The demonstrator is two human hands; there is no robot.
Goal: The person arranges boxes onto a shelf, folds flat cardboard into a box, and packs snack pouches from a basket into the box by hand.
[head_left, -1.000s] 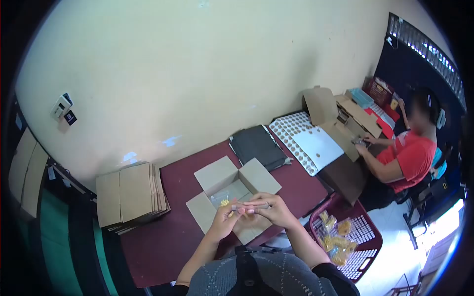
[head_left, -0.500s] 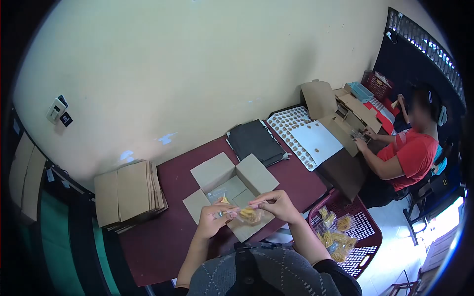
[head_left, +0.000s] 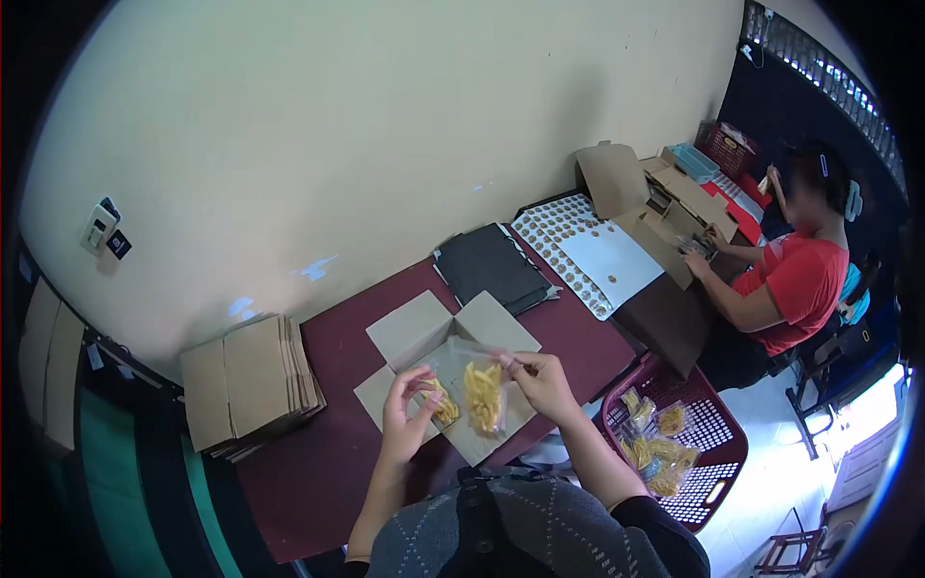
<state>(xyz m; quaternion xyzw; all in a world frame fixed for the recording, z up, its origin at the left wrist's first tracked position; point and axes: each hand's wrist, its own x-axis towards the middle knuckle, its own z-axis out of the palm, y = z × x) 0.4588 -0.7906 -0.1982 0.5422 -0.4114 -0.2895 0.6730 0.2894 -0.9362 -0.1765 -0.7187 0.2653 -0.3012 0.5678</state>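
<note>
My right hand (head_left: 541, 385) pinches the top corner of a clear plastic bag of yellow snack sticks (head_left: 484, 397), which hangs upright over the open cardboard box (head_left: 500, 326). My left hand (head_left: 407, 412) is curled around a second clear bag of yellow snack sticks (head_left: 443, 407), with fingers and thumb at its left side. Both bags are in front of the box's opening and hide part of its inside. The box's flaps are spread outward on the dark red table (head_left: 332, 482).
Flattened cardboard boxes (head_left: 252, 380) are stacked at left. Black folders (head_left: 491, 270) lie behind the box, near a white sheet with rows of small round stickers (head_left: 549, 241). A maroon basket (head_left: 713, 433) at right holds several snack bags. A co-worker in red (head_left: 809, 289) handles another box.
My hands have moved apart from close together. The right-hand bag now hangs upright and full in view, and a separate bag shows at my left hand.
</note>
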